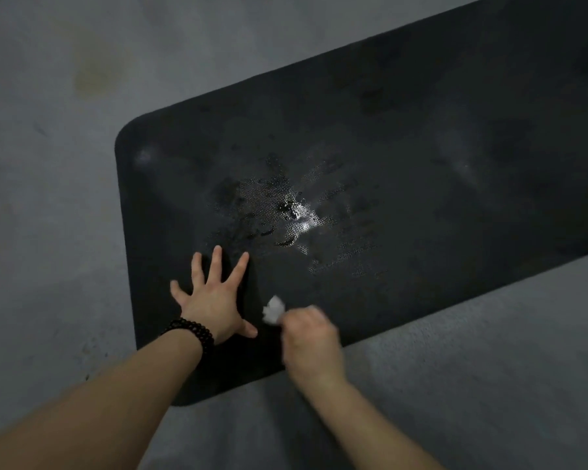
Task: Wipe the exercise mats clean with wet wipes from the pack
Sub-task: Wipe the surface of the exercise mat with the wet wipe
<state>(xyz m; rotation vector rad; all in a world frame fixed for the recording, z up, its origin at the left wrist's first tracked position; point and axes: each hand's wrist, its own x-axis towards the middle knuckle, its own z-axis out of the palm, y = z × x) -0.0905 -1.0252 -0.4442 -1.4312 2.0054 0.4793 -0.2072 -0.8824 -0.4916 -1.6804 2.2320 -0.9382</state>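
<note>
A black exercise mat [404, 137] lies on a grey floor, running from the lower left to the upper right. A wet, shiny patch [296, 215] glistens near its middle. My left hand [211, 300] presses flat on the mat near its near end, fingers spread, a dark bead bracelet on the wrist. My right hand [311, 340] is blurred and grips a crumpled white wet wipe [273, 308] against the mat by its near long edge, just right of the left thumb. The pack of wipes is not in view.
Grey concrete floor [48, 198] surrounds the mat, with a yellowish stain [94, 76] at the upper left. A lighter grey strip of floor [472, 368] runs along the mat's near long edge.
</note>
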